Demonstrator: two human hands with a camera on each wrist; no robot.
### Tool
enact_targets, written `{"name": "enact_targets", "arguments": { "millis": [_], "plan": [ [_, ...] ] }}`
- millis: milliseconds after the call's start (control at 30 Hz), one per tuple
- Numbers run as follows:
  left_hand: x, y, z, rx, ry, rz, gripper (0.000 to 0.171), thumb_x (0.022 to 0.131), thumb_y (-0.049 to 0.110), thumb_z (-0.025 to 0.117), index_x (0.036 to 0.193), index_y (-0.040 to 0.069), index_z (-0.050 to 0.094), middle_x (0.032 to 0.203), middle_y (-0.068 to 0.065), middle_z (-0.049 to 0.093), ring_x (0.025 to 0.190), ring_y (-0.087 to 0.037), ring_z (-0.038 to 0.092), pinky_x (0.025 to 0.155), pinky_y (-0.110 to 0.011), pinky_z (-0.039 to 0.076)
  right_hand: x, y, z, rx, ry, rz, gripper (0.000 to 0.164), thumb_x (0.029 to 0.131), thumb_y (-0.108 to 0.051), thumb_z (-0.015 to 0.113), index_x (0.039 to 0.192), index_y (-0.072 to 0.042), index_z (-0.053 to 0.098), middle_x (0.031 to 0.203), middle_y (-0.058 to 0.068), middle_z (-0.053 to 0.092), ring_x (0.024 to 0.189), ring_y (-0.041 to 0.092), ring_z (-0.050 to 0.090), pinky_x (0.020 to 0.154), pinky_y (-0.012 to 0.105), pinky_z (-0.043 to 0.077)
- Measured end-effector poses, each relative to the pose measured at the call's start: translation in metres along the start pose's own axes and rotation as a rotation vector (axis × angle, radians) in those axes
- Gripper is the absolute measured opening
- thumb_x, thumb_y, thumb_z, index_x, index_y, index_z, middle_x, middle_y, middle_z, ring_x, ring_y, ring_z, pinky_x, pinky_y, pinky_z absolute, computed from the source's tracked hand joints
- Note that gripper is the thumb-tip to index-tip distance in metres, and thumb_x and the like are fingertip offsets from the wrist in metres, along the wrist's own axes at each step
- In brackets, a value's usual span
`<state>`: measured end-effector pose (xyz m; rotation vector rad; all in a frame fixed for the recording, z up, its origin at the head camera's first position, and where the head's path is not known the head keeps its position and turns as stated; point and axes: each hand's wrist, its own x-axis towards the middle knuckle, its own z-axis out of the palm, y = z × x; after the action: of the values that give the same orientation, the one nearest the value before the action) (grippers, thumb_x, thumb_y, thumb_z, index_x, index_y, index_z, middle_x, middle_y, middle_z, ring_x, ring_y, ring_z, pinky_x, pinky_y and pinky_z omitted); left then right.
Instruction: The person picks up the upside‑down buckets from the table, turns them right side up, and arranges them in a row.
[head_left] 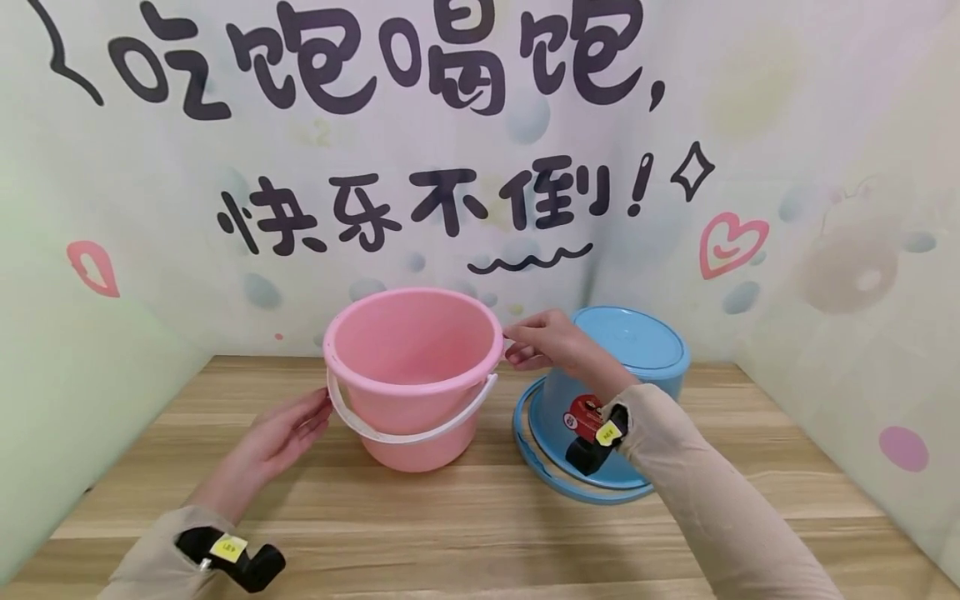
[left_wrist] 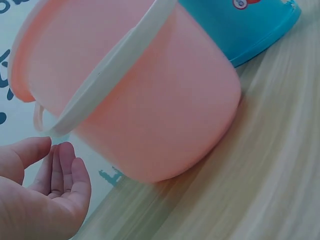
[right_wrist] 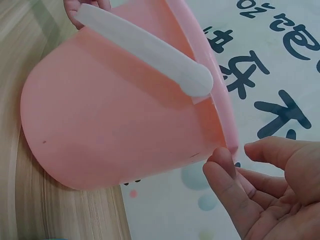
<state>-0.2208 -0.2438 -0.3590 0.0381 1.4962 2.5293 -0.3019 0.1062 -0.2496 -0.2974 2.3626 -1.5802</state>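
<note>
A pink bucket (head_left: 420, 408) stands upright on the table, its mouth facing up. Its white handle (left_wrist: 102, 82) hangs down across the front. At the bucket's left side is my left hand (head_left: 288, 433), with thumb and fingertips close to the handle's end and the fingers loosely bent. My right hand (head_left: 558, 342) reaches to the right side of the rim (right_wrist: 227, 120). There its fingertips meet the rim's edge, while the thumb stands apart from it.
Upside down at the right stands a blue bucket (head_left: 630, 337) with a red label, behind my right forearm. Its blue handle (head_left: 592, 497) lies around it on the wooden table (head_left: 420, 533). A printed cloth (head_left: 480, 142) forms the back wall.
</note>
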Motion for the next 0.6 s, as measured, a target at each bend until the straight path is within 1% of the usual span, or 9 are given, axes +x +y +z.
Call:
{"name": "enact_targets", "arguments": {
  "millis": [100,200,267,367,500,600],
  "plan": [
    [-0.006,-0.001,0.002,0.026,0.009,-0.011,0.024,0.096,0.011,0.046,0.089,0.019,0.068,0.095,0.004,0.06,0.09,-0.006,0.056,0.084,-0.019,0.046,-0.006,0.001,-0.004,-0.051,-0.015,-0.01,0.028,0.092,-0.02,0.057,0.109,0.002,0.063,0.087,0.018,0.065,0.072,0.02,0.064,0.072,0.033,0.054],
    [-0.012,-0.004,0.003,0.054,0.014,-0.028,0.022,0.096,0.012,0.047,0.09,0.018,0.068,0.095,0.003,0.059,0.09,-0.007,0.056,0.085,-0.02,0.046,-0.013,0.004,-0.008,-0.086,-0.024,-0.019,0.029,0.091,-0.021,0.059,0.109,0.001,0.063,0.088,0.018,0.065,0.075,0.023,0.065,0.072,0.034,0.054],
    [-0.016,-0.007,0.004,0.065,0.004,-0.035,0.021,0.096,0.012,0.048,0.09,0.017,0.068,0.095,0.002,0.06,0.089,-0.007,0.057,0.084,-0.021,0.046,-0.019,0.006,-0.01,-0.104,-0.031,-0.024,0.03,0.091,-0.022,0.059,0.11,0.001,0.062,0.087,0.017,0.065,0.079,0.026,0.065,0.072,0.034,0.054],
    [-0.022,-0.012,0.006,0.07,-0.036,-0.04,0.022,0.096,0.011,0.048,0.091,0.016,0.068,0.094,0.002,0.061,0.088,-0.007,0.057,0.083,-0.021,0.047,-0.028,0.01,-0.013,-0.131,-0.045,-0.038,0.032,0.091,-0.022,0.058,0.114,0.001,0.06,0.086,0.015,0.066,0.081,0.027,0.064,0.071,0.034,0.054],
    [-0.028,-0.02,0.008,0.065,-0.124,-0.046,0.023,0.096,0.008,0.046,0.094,0.014,0.068,0.094,0.001,0.063,0.088,-0.008,0.059,0.083,-0.021,0.047,-0.041,0.015,-0.017,-0.155,-0.05,-0.056,0.034,0.091,-0.02,0.058,0.116,0.002,0.059,0.087,0.015,0.065,0.079,0.025,0.064,0.071,0.035,0.054],
    [-0.033,-0.025,0.013,0.072,-0.159,-0.074,0.021,0.096,0.009,0.047,0.096,0.013,0.067,0.095,0.001,0.063,0.089,-0.008,0.059,0.084,-0.022,0.047,-0.05,0.02,-0.02,-0.183,-0.048,-0.068,0.034,0.091,-0.021,0.059,0.116,0.002,0.059,0.087,0.015,0.065,0.077,0.023,0.064,0.07,0.035,0.054]
  ]
}}
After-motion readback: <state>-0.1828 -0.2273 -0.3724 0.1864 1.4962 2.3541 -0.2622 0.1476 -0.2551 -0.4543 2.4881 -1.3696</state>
